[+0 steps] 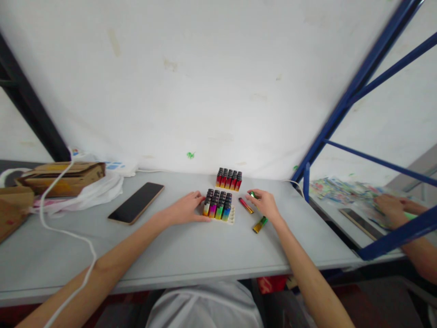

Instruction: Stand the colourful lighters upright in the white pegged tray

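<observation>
Several lighters (217, 206) with black tops and multicoloured bodies stand upright in rows in a white tray (231, 217). The tray's right end shows bare holes. My left hand (190, 208) is at the left end of this tray, its thumb at the front and its fingers behind, holding it. My right hand (265, 203), to the right of the tray, pinches a green lighter (252, 194), partly covered by the fingers. On the table below that hand lies a green and gold lighter (260, 225). A red and yellow lighter (246, 206) lies between the tray and my right hand.
Behind the tray stands a block of red and yellow lighters (229, 179). A phone (137, 203) lies left on the grey table (177, 255). Cardboard boxes (64, 177), a plastic bag (109, 187) and a white cable (64, 231) are farther left. Beyond a blue frame (341, 114), another person's hands (392, 207) work.
</observation>
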Action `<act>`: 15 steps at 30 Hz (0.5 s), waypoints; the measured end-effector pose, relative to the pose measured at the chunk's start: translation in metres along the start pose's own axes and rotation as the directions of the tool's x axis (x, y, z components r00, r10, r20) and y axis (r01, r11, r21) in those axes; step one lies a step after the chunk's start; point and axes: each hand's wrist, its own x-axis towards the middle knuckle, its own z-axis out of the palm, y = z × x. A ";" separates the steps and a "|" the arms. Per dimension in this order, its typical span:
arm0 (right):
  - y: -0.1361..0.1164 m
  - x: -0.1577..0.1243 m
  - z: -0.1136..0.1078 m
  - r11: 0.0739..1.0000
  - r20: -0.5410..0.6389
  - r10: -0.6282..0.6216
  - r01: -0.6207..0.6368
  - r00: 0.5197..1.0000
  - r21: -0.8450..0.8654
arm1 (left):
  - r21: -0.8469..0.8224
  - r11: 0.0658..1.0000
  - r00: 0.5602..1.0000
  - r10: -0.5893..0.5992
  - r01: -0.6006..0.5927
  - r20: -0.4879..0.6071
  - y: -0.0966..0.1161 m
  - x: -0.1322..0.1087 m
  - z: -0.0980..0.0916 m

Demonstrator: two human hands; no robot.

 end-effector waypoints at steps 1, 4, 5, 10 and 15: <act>-0.002 0.000 -0.001 0.998 0.005 0.010 -0.011 1.000 0.063 | 0.000 1.000 1.000 0.000 0.000 0.002 0.000 0.000 0.000; -0.012 -0.002 -0.001 0.963 0.046 0.053 -0.063 0.998 0.262 | -0.009 1.000 1.000 0.006 -0.006 -0.007 0.000 0.000 0.000; -0.015 -0.003 0.000 0.944 0.061 0.069 -0.084 0.996 0.319 | -0.010 1.000 1.000 0.011 -0.011 -0.011 0.000 0.000 0.000; -0.031 -0.008 0.007 0.869 0.175 0.075 -0.150 0.982 0.472 | 0.002 1.000 1.000 0.015 -0.015 0.000 -0.002 0.001 0.002; -0.038 -0.008 0.015 0.808 0.205 0.078 -0.182 0.976 0.561 | 0.003 1.000 1.000 0.000 0.000 -0.001 -0.003 0.001 0.002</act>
